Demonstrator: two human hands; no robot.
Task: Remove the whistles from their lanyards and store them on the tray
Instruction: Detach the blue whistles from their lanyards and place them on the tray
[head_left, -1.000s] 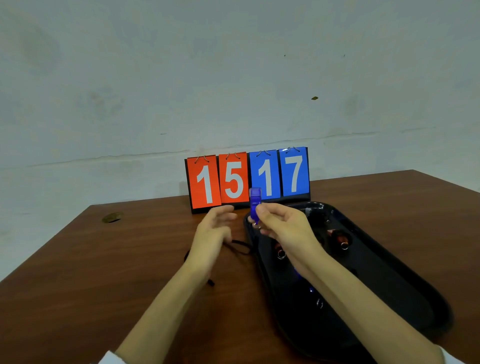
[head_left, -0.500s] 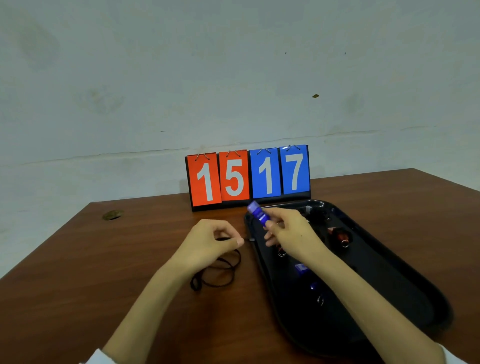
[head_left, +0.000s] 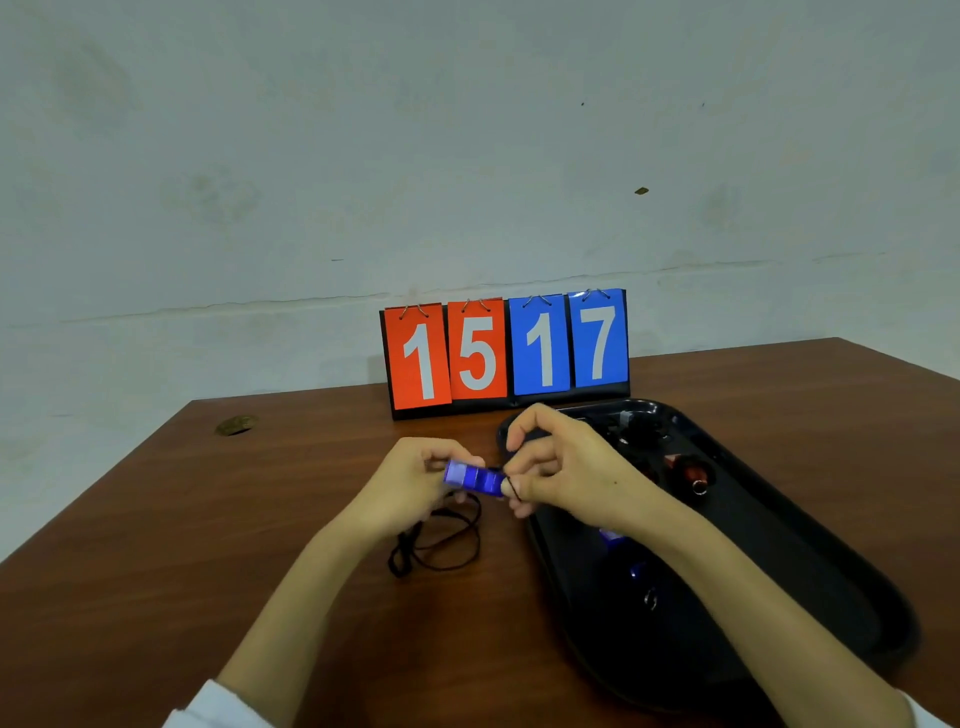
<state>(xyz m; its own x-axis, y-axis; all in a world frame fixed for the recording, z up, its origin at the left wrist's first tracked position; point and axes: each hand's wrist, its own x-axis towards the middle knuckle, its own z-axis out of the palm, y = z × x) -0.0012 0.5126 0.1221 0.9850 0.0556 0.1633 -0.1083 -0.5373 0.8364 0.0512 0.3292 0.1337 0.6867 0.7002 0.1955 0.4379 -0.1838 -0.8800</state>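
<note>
Left hand (head_left: 410, 483) grips blue whistle (head_left: 474, 477); right hand (head_left: 563, 467) pinches its black lanyard (head_left: 441, 545) end, beside tray (head_left: 831, 561).

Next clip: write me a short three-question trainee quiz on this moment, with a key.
1. True or false: the tray is empty.
2. Multiple choice: the scoreboard reads A) 15 17, B) 17 15, C) 51 71.
3. Fill in: the left hand grips a ___ whistle.

Key: 1 false; 2 A; 3 blue.
</note>
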